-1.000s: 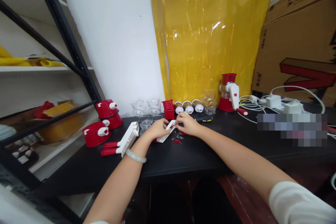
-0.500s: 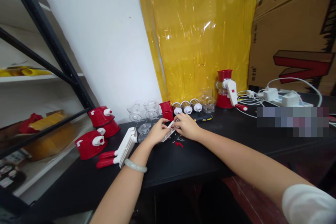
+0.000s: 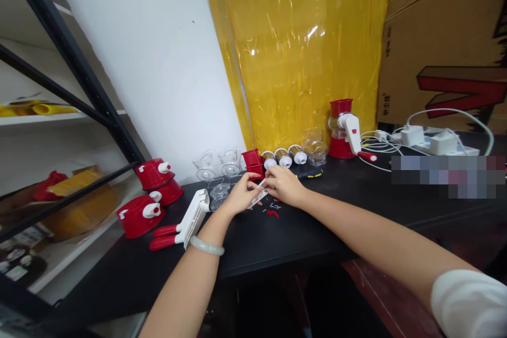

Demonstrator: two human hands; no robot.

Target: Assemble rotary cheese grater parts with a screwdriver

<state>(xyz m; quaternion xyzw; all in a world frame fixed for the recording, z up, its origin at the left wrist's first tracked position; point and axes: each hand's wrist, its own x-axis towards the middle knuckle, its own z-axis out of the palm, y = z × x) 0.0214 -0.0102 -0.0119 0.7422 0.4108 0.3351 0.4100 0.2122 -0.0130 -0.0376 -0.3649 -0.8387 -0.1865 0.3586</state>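
We seem to be working on the white handle (image 3: 259,199): left hand (image 3: 240,195) pinching it, right hand (image 3: 288,186) half-curled at its far end, grip unclear; next calls for steadiness.

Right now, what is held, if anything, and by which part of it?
A white part: left fingers hold its left side; right fingers are at its far end, their exact grip hidden.

Both arms reach fwd & converge — L forearm (image 3: 186,280) slanting up twd the R, R forearm (image 3: 368,227) cutting in from the lower R. L hand (image 3: 241,195) has index arched over thumb, pinching. R hand (image 3: 285,185) just beside it — back up, fingers curled down, fingertip grip unclear.
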